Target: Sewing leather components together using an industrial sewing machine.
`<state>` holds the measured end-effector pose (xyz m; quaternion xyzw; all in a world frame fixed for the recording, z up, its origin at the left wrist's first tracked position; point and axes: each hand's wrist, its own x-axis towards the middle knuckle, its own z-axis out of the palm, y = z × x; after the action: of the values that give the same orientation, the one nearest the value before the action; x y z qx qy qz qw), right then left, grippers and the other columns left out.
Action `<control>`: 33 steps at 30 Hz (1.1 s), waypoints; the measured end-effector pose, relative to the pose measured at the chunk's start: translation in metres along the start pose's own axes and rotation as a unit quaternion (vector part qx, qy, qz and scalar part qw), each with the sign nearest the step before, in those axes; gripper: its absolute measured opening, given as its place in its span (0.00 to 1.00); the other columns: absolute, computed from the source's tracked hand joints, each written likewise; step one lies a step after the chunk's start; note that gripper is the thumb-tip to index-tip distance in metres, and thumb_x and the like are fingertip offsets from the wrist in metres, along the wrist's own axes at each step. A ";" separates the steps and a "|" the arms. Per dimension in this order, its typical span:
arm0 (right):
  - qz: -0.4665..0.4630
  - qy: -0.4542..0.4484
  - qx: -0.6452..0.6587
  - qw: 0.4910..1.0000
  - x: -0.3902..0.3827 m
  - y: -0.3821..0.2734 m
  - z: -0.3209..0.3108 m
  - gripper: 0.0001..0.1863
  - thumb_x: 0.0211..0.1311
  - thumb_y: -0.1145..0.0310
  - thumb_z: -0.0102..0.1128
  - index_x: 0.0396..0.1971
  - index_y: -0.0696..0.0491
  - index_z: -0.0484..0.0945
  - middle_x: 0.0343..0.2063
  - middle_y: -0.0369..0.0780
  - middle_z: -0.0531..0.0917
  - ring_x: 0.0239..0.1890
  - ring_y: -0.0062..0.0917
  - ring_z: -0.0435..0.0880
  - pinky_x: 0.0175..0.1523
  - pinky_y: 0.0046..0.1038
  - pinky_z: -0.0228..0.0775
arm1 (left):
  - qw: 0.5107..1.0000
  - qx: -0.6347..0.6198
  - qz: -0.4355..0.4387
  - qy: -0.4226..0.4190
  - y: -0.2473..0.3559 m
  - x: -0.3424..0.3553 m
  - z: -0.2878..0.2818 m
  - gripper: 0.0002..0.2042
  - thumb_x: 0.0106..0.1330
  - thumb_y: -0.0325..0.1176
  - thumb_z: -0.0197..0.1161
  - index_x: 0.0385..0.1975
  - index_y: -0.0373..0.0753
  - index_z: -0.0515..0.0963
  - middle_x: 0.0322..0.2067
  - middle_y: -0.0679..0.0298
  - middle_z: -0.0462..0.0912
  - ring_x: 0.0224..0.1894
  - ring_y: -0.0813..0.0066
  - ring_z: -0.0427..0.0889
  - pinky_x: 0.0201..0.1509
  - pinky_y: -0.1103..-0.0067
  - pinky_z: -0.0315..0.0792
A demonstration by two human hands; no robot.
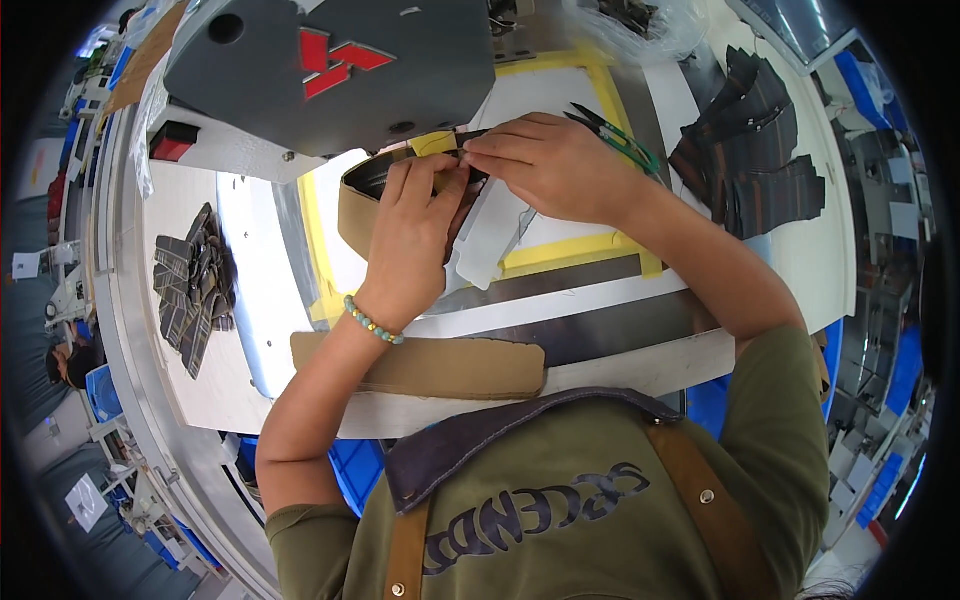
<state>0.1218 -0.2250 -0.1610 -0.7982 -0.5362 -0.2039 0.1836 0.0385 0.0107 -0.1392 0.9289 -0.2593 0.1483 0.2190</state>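
My left hand [412, 235], with a beaded bracelet at the wrist, is closed with its fingertips pinched at a small dark fabric piece [478, 178]. My right hand [555, 168] comes in from the right, its fingers pressed together on the same piece, so the fingertips of both hands almost meet. Much of the piece is covered by my fingers. A brown cardboard form [354, 222] with dark material inside stands beside my left hand. Below the fingertips lies a whitish translucent strip [485, 245]. Green-handled scissors [618, 140] rest just beyond my right hand.
A grey machine head [250, 80] with a red emblem overhangs the work area. Yellow tape [570, 250] frames the white work surface. Dark patterned fabric pieces lie in piles at left [195, 285] and right [755, 140]. A flat cardboard strip [455, 368] lies along the near edge.
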 end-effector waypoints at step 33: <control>-0.030 -0.004 0.014 0.999 0.010 -0.001 -0.005 0.12 0.68 0.72 0.65 0.47 0.59 0.88 0.47 0.37 0.89 0.54 0.31 0.88 0.61 0.34 0.81 | 0.996 0.061 0.063 -0.021 -0.040 -0.013 -0.010 0.24 0.69 0.38 0.73 0.62 0.32 0.82 0.65 0.54 0.82 0.68 0.51 0.77 0.69 0.62 0.75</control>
<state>0.1238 -0.2201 -0.1514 -0.7799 -0.5637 -0.1982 0.1862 0.0477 0.0519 -0.1486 0.9252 -0.3123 0.1579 0.1468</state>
